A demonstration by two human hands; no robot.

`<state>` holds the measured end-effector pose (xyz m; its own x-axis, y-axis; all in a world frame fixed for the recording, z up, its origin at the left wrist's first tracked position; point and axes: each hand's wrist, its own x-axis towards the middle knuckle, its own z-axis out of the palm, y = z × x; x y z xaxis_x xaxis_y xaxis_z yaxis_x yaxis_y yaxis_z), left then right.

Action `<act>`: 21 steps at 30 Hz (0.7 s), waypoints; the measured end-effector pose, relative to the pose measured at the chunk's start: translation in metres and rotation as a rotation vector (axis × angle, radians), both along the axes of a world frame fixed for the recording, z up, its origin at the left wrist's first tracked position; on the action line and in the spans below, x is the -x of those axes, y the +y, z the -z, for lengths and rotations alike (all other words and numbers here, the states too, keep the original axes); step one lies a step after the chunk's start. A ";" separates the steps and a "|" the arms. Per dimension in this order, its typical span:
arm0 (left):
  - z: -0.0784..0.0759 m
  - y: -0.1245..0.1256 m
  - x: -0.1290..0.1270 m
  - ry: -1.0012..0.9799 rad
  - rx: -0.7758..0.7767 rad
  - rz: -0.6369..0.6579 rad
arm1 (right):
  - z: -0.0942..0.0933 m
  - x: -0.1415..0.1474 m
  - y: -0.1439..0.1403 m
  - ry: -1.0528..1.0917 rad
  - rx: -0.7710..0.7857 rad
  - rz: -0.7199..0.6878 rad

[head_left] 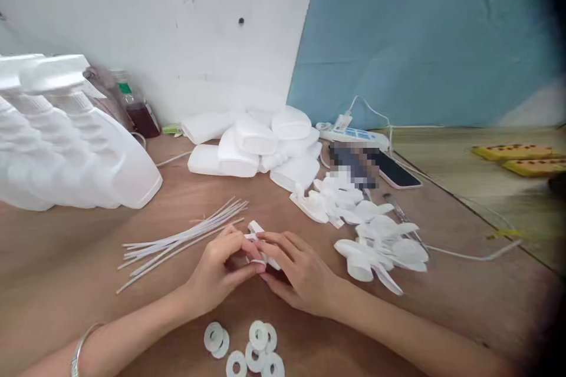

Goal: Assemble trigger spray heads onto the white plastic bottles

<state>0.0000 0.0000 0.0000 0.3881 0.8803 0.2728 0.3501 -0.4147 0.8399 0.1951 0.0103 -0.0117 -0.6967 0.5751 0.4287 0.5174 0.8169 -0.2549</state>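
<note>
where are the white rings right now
In the head view, the white rings lie on the wooden table at the bottom edge, just below the left hand and right hand.

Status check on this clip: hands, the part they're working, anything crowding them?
Left hand and right hand both closed on one small white sprayer part. Thin white tubes lie just left, white rings near the wrists. Nothing blocking.

Spray head (260, 244) mostly hidden betw. hands; pixelated patch (354, 164) over phone; bottles (66, 141) cut off left.
</note>
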 end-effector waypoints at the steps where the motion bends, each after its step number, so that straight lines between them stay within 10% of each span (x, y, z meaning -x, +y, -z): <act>1: 0.001 0.001 0.000 -0.004 0.011 -0.005 | -0.001 0.001 -0.001 -0.004 -0.023 0.018; 21: -0.003 -0.002 -0.002 0.217 -0.245 -0.101 | -0.006 -0.002 -0.001 0.262 0.196 -0.148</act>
